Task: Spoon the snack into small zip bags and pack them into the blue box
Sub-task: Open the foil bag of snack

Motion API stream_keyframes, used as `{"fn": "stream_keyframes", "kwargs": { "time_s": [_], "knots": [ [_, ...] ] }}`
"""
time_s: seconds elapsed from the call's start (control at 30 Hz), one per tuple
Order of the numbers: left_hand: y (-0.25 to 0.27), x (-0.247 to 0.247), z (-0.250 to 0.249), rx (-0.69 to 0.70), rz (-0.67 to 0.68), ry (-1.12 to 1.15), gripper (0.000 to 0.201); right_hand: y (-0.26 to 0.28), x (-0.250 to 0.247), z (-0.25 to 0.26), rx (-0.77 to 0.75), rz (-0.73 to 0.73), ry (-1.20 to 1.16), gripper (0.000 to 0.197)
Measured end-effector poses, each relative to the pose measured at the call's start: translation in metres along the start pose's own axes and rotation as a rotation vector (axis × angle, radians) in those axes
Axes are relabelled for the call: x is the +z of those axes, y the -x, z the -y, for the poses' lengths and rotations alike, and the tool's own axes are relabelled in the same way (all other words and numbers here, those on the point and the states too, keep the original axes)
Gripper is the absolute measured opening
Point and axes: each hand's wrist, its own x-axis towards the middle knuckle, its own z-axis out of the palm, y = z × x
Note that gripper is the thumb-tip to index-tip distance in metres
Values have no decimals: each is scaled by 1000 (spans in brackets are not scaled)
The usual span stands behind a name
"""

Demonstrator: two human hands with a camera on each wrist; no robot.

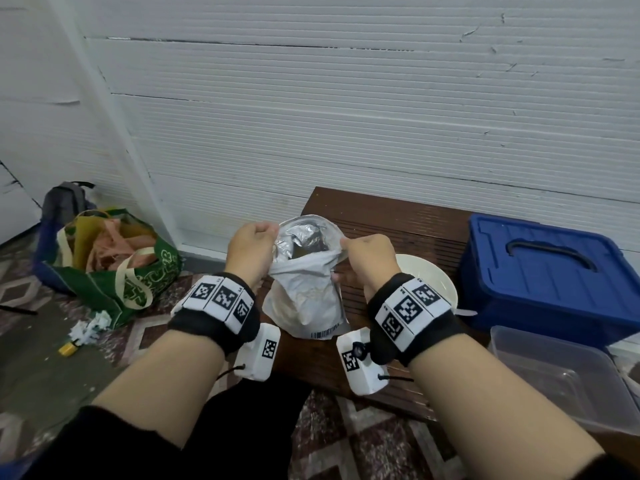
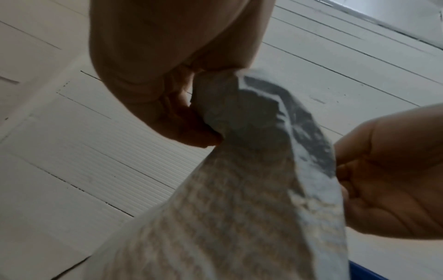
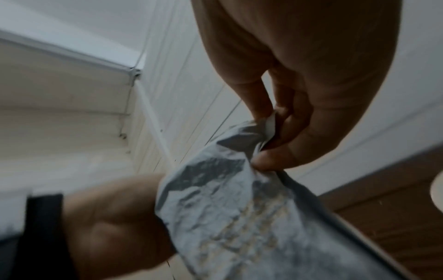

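Left hand [image 1: 251, 244] and right hand [image 1: 369, 252] each pinch one side of foil snack bag [image 1: 306, 299], middle of frame, pulling mouth wide, likely for pouring or scooping. White bowl [image 1: 438, 278] waits just right. Blue box [image 1: 550, 275], far right, lid on.

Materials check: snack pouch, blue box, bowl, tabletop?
Snack pouch: thin matte white film with a shiny silver lining, likely foil laminate; it crumples where each hand pinches it. Blue box: smooth moulded plastic with a ribbed lid and dark handle. Bowl: glossy cream, ceramic or melamine; cannot tell. Tabletop: dark brown grooved slats, wood or wood-look.
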Motion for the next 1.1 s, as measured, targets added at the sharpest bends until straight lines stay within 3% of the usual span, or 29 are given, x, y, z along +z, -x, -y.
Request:
{"fn": "stream_keyframes", "kwargs": {
  "time_s": [0.2, 0.37, 0.6, 0.7, 0.87, 0.97, 1.1],
  "knots": [
    [-7, 7, 14, -165, -44, 245, 14, -1, -11, -2, 252, 98, -360, 20],
    [-11, 11, 7, -257, -15, 464, 18, -15, -17, -4, 347, 97, -552, 20],
    [-2, 8, 12, -28, 120, 181, 18, -23, -17, -21, 171, 57, -294, 20],
    [4, 3, 13, 93, 185, 123, 10, -18, -15, -24, -25, 88, -180, 12],
    [3, 3, 6, 113, 207, 108, 17, -18, -16, -15, -252, 30, 39, 18],
    [2, 7, 5, 48, 208, 129, 11, -19, -11, -16, -202, 5, 17, 18],
    [-2, 8, 6, -57, 203, 120, 11, -24, -7, -13, 19, 72, -148, 23]
  ]
}}
